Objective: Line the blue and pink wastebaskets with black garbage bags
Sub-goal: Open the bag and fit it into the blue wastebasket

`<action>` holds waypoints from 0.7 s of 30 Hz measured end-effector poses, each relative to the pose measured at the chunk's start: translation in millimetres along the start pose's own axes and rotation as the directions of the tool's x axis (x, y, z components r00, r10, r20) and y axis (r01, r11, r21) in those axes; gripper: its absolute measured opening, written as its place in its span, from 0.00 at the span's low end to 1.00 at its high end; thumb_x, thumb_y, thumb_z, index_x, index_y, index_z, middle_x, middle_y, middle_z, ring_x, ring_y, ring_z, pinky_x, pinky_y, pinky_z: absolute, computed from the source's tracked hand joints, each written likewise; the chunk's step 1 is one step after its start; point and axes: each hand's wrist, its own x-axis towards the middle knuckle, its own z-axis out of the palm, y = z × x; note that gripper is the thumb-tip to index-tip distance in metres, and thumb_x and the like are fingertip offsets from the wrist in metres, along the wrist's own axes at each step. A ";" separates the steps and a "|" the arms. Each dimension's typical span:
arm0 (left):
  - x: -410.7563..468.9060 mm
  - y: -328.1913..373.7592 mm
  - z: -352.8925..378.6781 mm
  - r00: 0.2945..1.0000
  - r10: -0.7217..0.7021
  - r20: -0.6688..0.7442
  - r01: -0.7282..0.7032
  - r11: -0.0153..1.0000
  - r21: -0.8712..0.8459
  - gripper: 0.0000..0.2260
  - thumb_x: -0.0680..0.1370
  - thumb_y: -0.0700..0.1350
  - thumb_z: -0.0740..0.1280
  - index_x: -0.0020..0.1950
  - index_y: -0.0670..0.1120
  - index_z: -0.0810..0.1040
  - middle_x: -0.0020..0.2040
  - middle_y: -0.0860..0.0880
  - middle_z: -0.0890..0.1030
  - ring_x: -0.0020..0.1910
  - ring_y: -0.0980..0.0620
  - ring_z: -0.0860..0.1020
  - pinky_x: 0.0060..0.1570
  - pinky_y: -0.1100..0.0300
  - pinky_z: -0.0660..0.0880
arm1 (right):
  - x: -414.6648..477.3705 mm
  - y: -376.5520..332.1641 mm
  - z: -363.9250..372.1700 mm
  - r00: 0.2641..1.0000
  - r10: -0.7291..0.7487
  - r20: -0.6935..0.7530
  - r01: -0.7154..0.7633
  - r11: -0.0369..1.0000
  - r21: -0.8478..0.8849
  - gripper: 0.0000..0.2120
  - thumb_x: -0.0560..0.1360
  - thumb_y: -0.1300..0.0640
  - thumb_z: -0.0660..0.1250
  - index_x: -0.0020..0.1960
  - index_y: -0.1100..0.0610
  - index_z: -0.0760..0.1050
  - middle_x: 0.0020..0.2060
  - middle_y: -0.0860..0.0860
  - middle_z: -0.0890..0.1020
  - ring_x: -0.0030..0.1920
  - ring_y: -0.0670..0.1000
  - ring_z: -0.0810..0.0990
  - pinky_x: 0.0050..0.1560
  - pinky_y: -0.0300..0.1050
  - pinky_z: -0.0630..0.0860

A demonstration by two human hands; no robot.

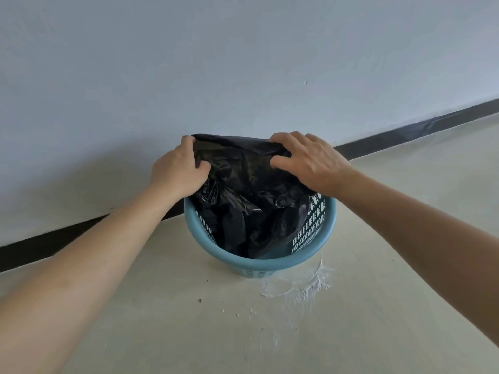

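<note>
The blue wastebasket point(259, 261) stands on the floor close to the wall, its perforated side showing at the right. A black garbage bag point(243, 190) hangs crumpled into it, with its top edge raised above the far rim. My left hand point(178, 168) grips the bag's upper left edge. At the upper right edge, my right hand point(310, 163) pinches the bag. The near rim of the basket is bare. No pink wastebasket is in view.
A pale wall point(243, 63) with a black baseboard point(405, 132) runs just behind the basket. White powder smears point(302, 287) and small crumbs lie on the beige floor point(189, 333) to the basket's front right.
</note>
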 end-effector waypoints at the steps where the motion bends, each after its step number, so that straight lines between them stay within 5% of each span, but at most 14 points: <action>1: 1.5 -0.1 4.7 1.000 0.002 0.003 -0.002 1.000 0.013 0.23 0.77 0.56 0.60 0.67 0.46 0.62 0.40 0.52 0.75 0.35 0.47 0.73 0.33 0.56 0.67 | 4.1 0.1 2.9 1.000 0.023 0.019 -0.023 0.999 0.027 0.22 0.72 0.70 0.55 0.61 0.55 0.75 0.63 0.60 0.73 0.52 0.60 0.75 0.46 0.54 0.75; 4: 7.1 0.6 16.5 0.999 0.044 0.006 -0.044 0.998 0.049 0.30 0.74 0.65 0.62 0.68 0.49 0.62 0.41 0.53 0.75 0.37 0.48 0.75 0.32 0.57 0.69 | 18.2 1.6 14.8 0.971 0.219 0.096 -0.232 0.960 0.159 0.29 0.71 0.69 0.57 0.71 0.56 0.68 0.60 0.58 0.73 0.53 0.59 0.75 0.46 0.52 0.73; 8: 18.5 -1.4 23.2 0.974 -0.069 0.216 0.082 0.995 -0.052 0.36 0.68 0.66 0.69 0.71 0.52 0.65 0.61 0.45 0.75 0.59 0.43 0.75 0.54 0.51 0.73 | 41.1 9.1 28.4 0.899 0.355 0.258 -0.412 0.884 0.219 0.28 0.71 0.58 0.60 0.71 0.56 0.66 0.63 0.57 0.71 0.60 0.59 0.72 0.60 0.53 0.68; 11: 13.7 -0.1 34.1 0.922 -0.171 0.347 0.264 0.934 -0.242 0.22 0.67 0.55 0.74 0.56 0.46 0.78 0.48 0.49 0.81 0.47 0.49 0.80 0.46 0.56 0.76 | 58.4 8.1 39.5 0.852 0.363 0.377 -0.473 0.842 0.258 0.27 0.70 0.49 0.64 0.67 0.57 0.69 0.62 0.57 0.71 0.62 0.59 0.71 0.60 0.54 0.67; 14: 8.5 -1.4 43.5 0.888 -0.298 0.351 0.428 0.815 -0.391 0.13 0.67 0.47 0.74 0.44 0.39 0.80 0.37 0.47 0.82 0.34 0.52 0.80 0.30 0.63 0.73 | 71.2 9.3 55.4 0.817 0.374 0.439 -0.516 0.813 0.270 0.23 0.70 0.51 0.66 0.63 0.57 0.70 0.56 0.56 0.72 0.56 0.60 0.74 0.48 0.50 0.69; 17: 9.0 0.1 44.7 0.855 -0.387 0.345 0.510 0.747 -0.426 0.08 0.68 0.42 0.74 0.44 0.40 0.81 0.41 0.44 0.84 0.42 0.46 0.82 0.39 0.58 0.78 | 72.4 24.7 62.5 0.805 0.382 0.454 -0.520 0.822 0.231 0.22 0.70 0.50 0.68 0.62 0.53 0.72 0.56 0.55 0.77 0.56 0.60 0.76 0.48 0.49 0.69; 21: 7.9 3.9 49.6 0.832 -0.436 0.344 0.550 0.726 -0.413 0.06 0.70 0.39 0.72 0.45 0.39 0.80 0.44 0.41 0.83 0.43 0.43 0.81 0.45 0.51 0.78 | 51.7 50.5 74.6 0.740 0.373 0.559 -0.586 0.766 0.264 0.23 0.71 0.33 0.66 0.51 0.53 0.74 0.51 0.55 0.79 0.54 0.59 0.76 0.54 0.53 0.74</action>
